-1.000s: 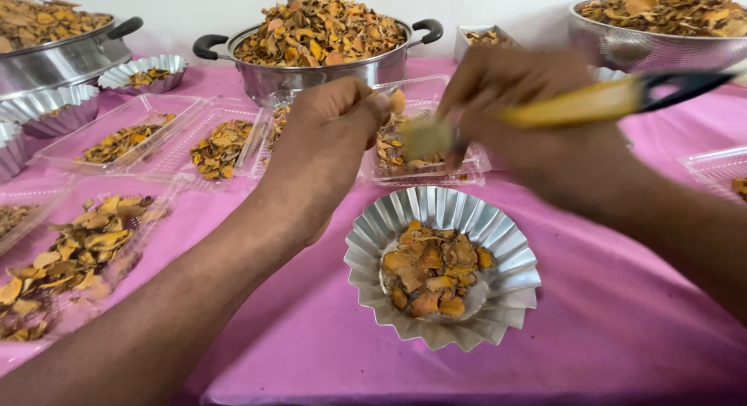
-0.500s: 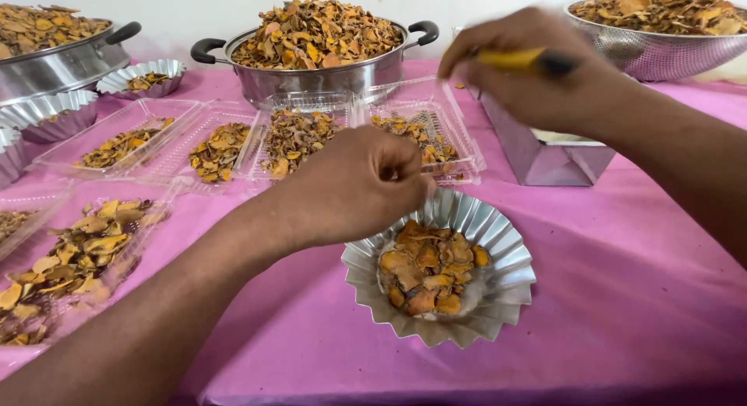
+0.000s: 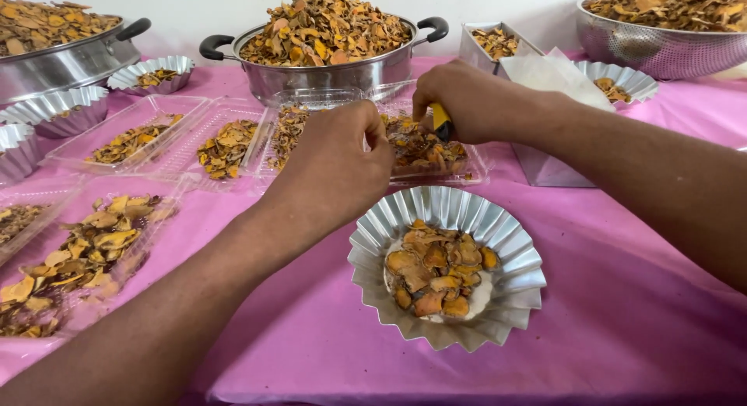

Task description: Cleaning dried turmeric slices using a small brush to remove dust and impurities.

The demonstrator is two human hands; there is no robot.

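While the left hand [image 3: 338,161] hides its fingertips, the tray [image 3: 475,168] is half covered.

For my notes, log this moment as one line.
left hand: fist over clear tray | right hand: shut on yellow tool at tray | foil cup: holds dried slices, near front

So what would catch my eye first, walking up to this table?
Probably the fluted foil dish of orange-brown dried slices at front centre on the pink cloth. Just behind it, the left hand and right hand work over a clear tray, the right gripping a yellow-handled tool. A heaped steel pot stands at the back.
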